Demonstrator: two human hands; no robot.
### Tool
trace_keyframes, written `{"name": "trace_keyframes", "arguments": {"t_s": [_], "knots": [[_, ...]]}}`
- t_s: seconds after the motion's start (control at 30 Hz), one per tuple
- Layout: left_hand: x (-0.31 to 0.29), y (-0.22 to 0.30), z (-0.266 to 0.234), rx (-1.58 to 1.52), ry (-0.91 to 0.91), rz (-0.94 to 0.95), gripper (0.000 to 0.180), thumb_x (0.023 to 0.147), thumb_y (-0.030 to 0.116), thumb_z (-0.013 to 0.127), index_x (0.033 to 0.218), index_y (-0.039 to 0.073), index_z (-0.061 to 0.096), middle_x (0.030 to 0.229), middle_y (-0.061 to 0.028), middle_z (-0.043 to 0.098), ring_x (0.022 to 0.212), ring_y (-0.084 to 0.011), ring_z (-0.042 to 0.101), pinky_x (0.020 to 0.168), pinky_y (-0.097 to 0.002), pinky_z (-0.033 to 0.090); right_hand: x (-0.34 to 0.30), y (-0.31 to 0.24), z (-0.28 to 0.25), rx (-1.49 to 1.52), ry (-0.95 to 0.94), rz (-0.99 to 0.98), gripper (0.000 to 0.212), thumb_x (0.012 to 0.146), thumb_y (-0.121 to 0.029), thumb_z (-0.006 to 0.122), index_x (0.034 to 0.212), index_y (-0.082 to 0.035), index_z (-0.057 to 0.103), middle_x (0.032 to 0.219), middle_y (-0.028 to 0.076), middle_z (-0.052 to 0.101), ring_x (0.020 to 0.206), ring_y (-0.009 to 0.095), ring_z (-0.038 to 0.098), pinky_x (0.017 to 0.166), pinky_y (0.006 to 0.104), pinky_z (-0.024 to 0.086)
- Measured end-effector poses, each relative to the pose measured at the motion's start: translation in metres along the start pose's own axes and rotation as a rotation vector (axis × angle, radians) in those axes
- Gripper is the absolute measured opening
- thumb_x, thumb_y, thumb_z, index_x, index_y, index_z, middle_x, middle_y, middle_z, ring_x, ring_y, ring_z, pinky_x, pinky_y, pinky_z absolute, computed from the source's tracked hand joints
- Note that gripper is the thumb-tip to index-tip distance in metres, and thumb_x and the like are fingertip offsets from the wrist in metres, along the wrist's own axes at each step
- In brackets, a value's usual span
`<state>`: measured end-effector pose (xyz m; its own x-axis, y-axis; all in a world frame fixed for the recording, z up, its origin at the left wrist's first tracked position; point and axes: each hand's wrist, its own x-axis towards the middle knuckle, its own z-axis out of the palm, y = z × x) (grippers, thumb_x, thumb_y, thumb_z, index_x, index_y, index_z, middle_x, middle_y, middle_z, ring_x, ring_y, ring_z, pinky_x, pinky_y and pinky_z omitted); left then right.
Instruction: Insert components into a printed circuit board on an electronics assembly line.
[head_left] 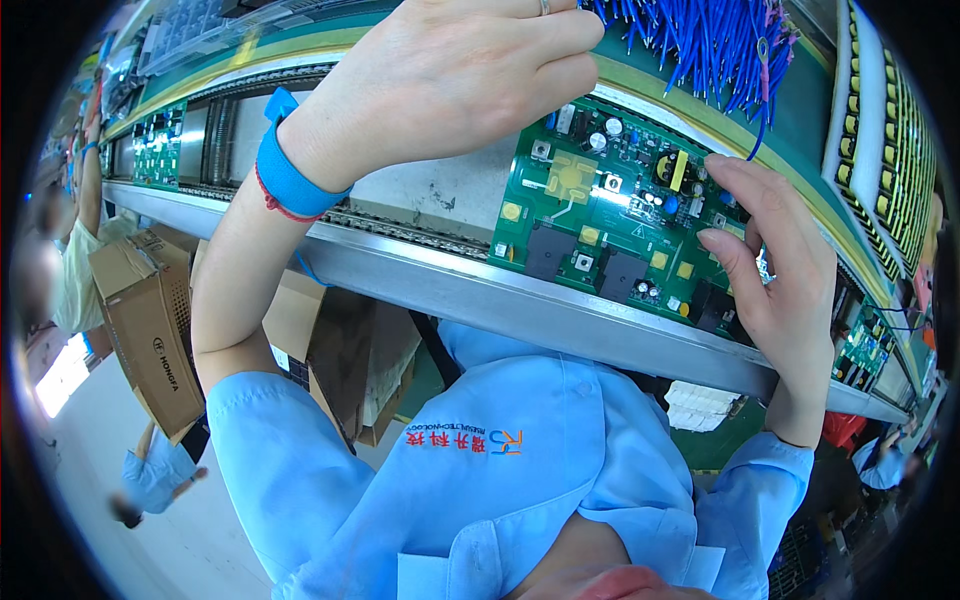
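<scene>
A green circuit board (625, 190) lies on the metal conveyor rail in front of me, carrying capacitors, dark block-shaped parts and a yellow-and-black transformer (672, 171). My right hand (785, 225) is over the board's right end; its thumb and index finger are apart and rest near small parts, while the other fingers curl partly out of sight. My left hand (470, 85) reaches across the board's far left corner with fingers curled closed beside a bunch of blue wires (690, 45). Whatever those fingertips hold is hidden. One blue wire with a ring terminal (763, 50) hangs toward my right index finger.
The conveyor's metal front rail (430, 275) runs between me and the board. More boards sit on the line, one left (160, 145) and one right (865, 345). Trays of yellow-and-black parts (900, 150) stand far right. Cardboard boxes (150, 330) and other people are at left.
</scene>
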<state>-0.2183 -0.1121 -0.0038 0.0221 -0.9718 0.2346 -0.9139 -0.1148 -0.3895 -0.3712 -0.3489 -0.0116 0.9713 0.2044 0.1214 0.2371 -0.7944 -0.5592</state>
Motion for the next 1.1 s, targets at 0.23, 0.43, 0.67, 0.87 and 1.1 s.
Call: {"name": "trace_keyframes", "arguments": {"t_s": [0.23, 0.43, 0.67, 0.87, 1.1], "knots": [[0.000, 0.002, 0.000, 0.011, 0.006, 0.007, 0.008, 0.078, 0.011, 0.059, 0.073, 0.012, 0.052, 0.078, -0.0030, 0.042, 0.082, -0.0183, 0.047, 0.094, -0.0376, 0.035, 0.000, 0.002, 0.001, -0.013, -0.003, -0.020, 0.040, 0.078, -0.003, 0.071, 0.118, -0.004, 0.064, 0.112, 0.012, 0.066, 0.096, 0.029, 0.067, 0.071, 0.0334, 0.055], [-0.006, 0.006, 0.012, -0.214, -0.042, -0.067, 0.007, 0.078, 0.011, 0.060, 0.074, 0.013, 0.055, 0.080, -0.0018, 0.044, 0.086, -0.0180, 0.049, 0.099, -0.0381, 0.034, 0.001, 0.001, 0.001, -0.032, 0.003, -0.017, 0.040, 0.078, -0.003, 0.071, 0.117, -0.005, 0.064, 0.112, 0.011, 0.066, 0.094, 0.030, 0.067, 0.071, 0.0341, 0.055], [-0.022, -0.011, 0.055, 0.108, 0.600, 0.066, 0.009, 0.083, 0.015, 0.063, 0.092, 0.015, 0.066, 0.099, -0.0014, 0.058, 0.107, -0.0167, 0.056, 0.111, -0.0421, 0.029, 0.011, -0.038, 0.017, -0.101, -0.156, -0.331, 0.041, 0.076, -0.003, 0.068, 0.117, -0.005, 0.064, 0.116, 0.010, 0.067, 0.093, 0.025, 0.070, 0.072, 0.0324, 0.059], [-0.048, -0.001, -0.034, 0.071, 0.047, -0.267, 0.038, 0.079, 0.005, 0.066, 0.116, 0.010, 0.064, 0.119, -0.0056, 0.064, 0.119, -0.0226, 0.057, 0.110, -0.0384, 0.033, 0.020, -0.080, 0.073, -0.249, -0.172, -0.527, 0.023, 0.077, -0.013, 0.063, 0.094, 0.001, 0.063, 0.077, 0.005, 0.060, 0.065, 0.014, 0.063, 0.045, 0.0281, 0.047], [-0.146, -0.033, -0.087, 0.190, 0.094, -0.468, 0.037, 0.089, 0.001, 0.066, 0.126, 0.001, 0.061, 0.125, -0.0125, 0.064, 0.117, -0.0279, 0.060, 0.098, -0.0368, 0.044, 0.010, -0.085, 0.088, -0.434, -0.118, -0.490, 0.036, 0.077, -0.014, 0.060, 0.107, 0.005, 0.062, 0.081, 0.012, 0.062, 0.055, 0.016, 0.063, 0.042, 0.0291, 0.045]]}}
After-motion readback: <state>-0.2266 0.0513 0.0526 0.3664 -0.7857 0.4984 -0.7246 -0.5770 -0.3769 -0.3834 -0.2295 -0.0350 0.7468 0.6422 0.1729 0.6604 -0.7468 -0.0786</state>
